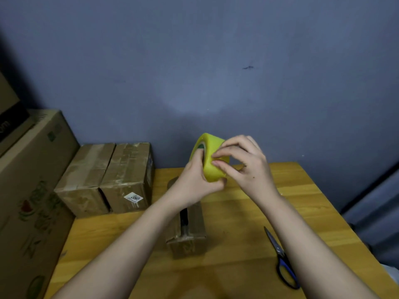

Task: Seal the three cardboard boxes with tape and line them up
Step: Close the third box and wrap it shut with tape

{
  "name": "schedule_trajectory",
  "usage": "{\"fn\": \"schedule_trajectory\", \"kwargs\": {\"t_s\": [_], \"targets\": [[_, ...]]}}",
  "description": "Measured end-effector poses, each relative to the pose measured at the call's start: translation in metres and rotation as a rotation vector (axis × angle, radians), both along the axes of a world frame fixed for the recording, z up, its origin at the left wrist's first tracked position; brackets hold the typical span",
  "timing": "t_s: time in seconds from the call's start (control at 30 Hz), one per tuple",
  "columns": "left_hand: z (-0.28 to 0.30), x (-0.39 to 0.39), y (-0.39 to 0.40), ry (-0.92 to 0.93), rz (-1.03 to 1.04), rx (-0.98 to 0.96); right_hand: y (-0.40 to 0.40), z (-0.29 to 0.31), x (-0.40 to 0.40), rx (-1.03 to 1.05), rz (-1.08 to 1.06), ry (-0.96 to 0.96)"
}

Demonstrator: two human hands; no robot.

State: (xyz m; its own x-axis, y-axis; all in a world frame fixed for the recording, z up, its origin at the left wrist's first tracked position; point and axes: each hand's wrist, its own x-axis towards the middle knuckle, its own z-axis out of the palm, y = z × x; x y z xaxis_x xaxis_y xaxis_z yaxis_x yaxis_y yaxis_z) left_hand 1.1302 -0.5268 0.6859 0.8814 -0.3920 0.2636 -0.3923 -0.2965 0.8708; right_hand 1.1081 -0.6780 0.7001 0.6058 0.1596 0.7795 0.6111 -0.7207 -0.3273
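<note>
**Above the open box, both hands work a yellow tape roll**

Over the middle of the wooden counter [237, 212], a roll of yellow tape [212, 157] is held up in the air between two bare hands. The left hand [194, 180] grips the roll from the left and below, its fingers hooked into the core and its thumb under the roll's near edge. The right hand [246, 167] comes in from the right, fingers curled, with thumb and fingertips pinching at the roll's outer face.

Directly beneath the hands sits a small cardboard box [190, 229], partly hidden by the left forearm. A dark gap runs along its top between the flaps, so it is not yet sealed.

At the far left of the counter, two cardboard boxes stand side by side and touching: the left taped box [86, 180] and the right taped box [127, 178], both with glossy tape across their tops. The right one carries a white label [133, 197] on its near face.

Blue-handled scissors [282, 264] lie closed on the counter at near right, well apart from the small box.

A large printed carton [28, 190] stands at the left edge, just beside the taped pair. Behind everything is a blue-grey wall [216, 61].
</note>
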Motion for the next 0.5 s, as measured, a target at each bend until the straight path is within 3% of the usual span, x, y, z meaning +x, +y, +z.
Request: {"fn": "schedule_trajectory", "kwargs": {"t_s": [0.23, 0.4, 0.5], "targets": [[-0.004, 0.009, 0.003, -0.11, 0.048, 0.236, -0.002, 0.007, 0.007, -0.121, 0.025, 0.146], [-0.004, 0.008, 0.001, -0.109, 0.095, 0.253, 0.004, 0.001, 0.007, -0.334, -0.064, 0.113], [-0.001, 0.007, 0.0, -0.012, 0.074, 0.198, 0.006, -0.008, 0.005, -0.37, -0.113, 0.008]]}}
